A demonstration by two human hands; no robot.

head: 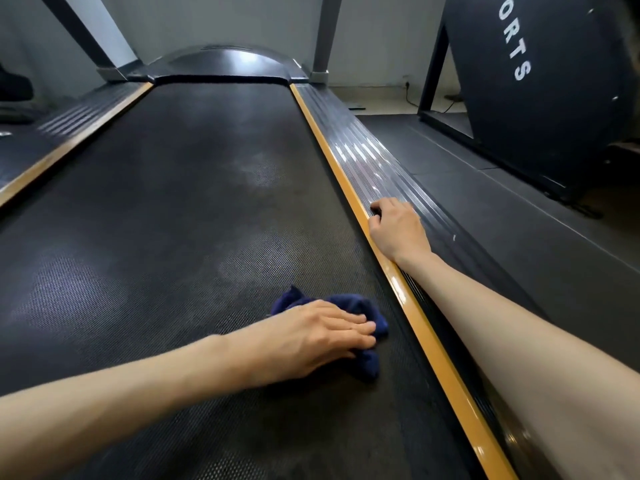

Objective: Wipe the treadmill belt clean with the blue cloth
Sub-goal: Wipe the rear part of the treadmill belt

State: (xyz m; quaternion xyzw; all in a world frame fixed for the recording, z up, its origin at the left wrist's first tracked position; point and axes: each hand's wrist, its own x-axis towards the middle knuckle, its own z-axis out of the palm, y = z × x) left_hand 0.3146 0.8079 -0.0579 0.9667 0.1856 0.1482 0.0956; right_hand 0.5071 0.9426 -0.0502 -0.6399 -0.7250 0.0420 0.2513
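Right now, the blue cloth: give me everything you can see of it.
The blue cloth is dark navy, soft and towel-like, bunched into a crumpled wad rather than spread flat. It lies on the treadmill belt, near its right edge, short of the orange strip. The left hand presses down on it with fingers laid across its middle, so only its far and near ends show.
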